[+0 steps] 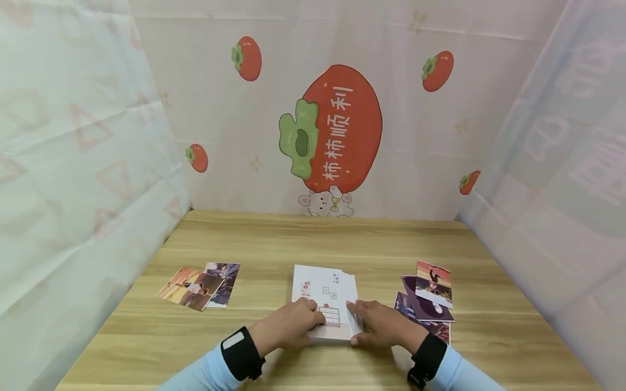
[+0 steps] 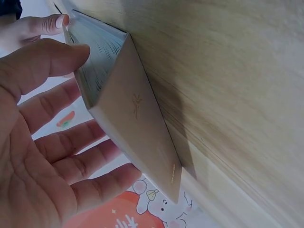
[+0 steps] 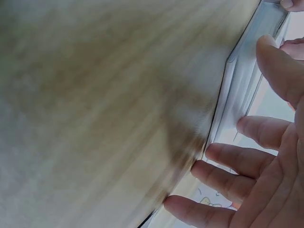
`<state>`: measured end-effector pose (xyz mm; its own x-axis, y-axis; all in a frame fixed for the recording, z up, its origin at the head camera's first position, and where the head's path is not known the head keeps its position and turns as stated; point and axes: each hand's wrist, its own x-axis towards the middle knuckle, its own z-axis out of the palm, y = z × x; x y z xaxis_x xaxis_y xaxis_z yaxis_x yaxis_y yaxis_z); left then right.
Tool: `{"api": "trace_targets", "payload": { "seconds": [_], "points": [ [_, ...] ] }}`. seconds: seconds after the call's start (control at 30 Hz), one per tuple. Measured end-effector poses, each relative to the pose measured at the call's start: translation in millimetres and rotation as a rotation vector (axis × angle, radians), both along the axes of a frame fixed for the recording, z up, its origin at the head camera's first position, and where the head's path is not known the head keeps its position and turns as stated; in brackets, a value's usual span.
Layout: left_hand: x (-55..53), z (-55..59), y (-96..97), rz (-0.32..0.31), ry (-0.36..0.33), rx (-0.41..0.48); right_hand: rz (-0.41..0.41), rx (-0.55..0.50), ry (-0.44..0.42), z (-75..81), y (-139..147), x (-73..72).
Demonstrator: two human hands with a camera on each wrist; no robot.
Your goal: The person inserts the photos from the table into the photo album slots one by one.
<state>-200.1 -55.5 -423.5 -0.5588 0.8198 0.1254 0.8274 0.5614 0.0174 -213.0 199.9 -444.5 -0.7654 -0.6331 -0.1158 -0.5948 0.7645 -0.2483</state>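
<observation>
A thick photo album (image 1: pixel 318 282) with a white illustrated cover lies closed on the table. My left hand (image 1: pixel 292 321) rests on its near left part, fingers over the cover. In the left wrist view, my thumb (image 2: pixel 66 56) is at the album's page edge, beside the pinkish spine (image 2: pixel 137 116). My right hand (image 1: pixel 383 325) is at the near right corner. Its fairly straight fingers (image 3: pixel 223 178) touch the album's right side in the right wrist view, with the thumb (image 3: pixel 275 64) by the near edge. At the far right corner the layers under the cover jut out slightly.
Two overlapping photo cards (image 1: pixel 195 288) lie on the wooden table (image 1: pixel 244 233) to the left. Several more cards (image 1: pixel 434 285) overlap on the right, close behind my right wrist. Printed cloth walls (image 1: pixel 406 125) stand at the back and both sides.
</observation>
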Motion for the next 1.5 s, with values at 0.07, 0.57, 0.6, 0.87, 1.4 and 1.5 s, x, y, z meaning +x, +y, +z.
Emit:
{"api": "trace_targets", "payload": {
  "seconds": [0.07, 0.57, 0.6, 0.87, 1.4, 1.5],
  "points": [
    [0.4, -0.6, -0.1, 0.004, -0.005, -0.002, 0.001, 0.002, -0.002, -0.8, 0.0, 0.3],
    [1.0, -0.1, -3.6, 0.021, -0.032, 0.055, 0.023, 0.007, 0.032, 0.4, -0.9, -2.1],
    [1.4, -0.5, -4.2, 0.029, -0.042, 0.061, 0.024, 0.004, 0.034, 0.6, -1.2, -1.9],
    [7.8, -4.7, -8.8, 0.06, -0.086, 0.204, 0.018, -0.012, 0.05, 1.3, -3.3, -0.6],
    [17.7, 2.5, -29.5, 0.108, -0.125, 0.463, 0.0, -0.025, 0.025, -0.1, -4.7, 2.6],
    [18.3, 5.9, -35.0, 0.139, -0.126, 0.533, -0.002, -0.027, 0.028, -0.6, -4.2, 3.3]
  ]
}}
